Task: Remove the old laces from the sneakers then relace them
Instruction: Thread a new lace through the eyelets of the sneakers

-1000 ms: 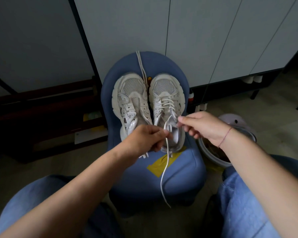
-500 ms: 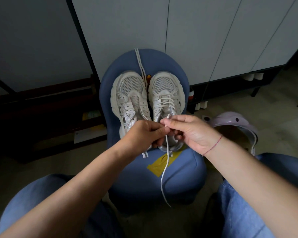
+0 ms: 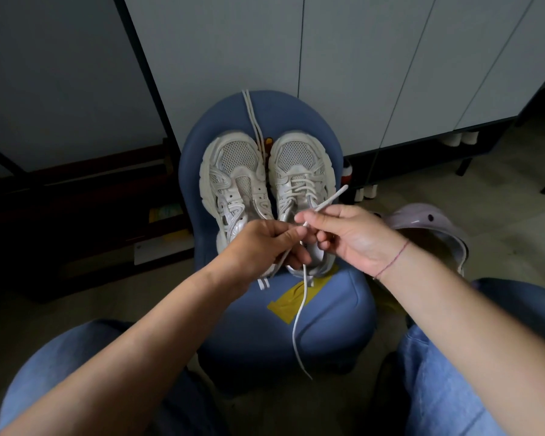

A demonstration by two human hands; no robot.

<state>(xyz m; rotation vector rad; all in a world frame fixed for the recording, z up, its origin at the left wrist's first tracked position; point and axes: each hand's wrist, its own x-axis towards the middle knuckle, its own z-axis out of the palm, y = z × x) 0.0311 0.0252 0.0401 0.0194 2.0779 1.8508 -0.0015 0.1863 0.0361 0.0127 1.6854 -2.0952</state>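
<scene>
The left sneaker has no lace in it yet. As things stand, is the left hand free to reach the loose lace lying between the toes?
Probably not yet: the left hand is pinching the right sneaker's lace, and the loose lace lies beyond both sneakers.

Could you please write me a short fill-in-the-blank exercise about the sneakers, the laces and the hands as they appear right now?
1. Both sneakers rest on a ____ chair.
2. The sneaker with no lace in its eyelets is the one on the ____.
3. The right hand pinches a lace end that points up and to the ____.
4. A loose lace lies between the sneakers' ____.

Missing words: blue; left; right; toes
</scene>
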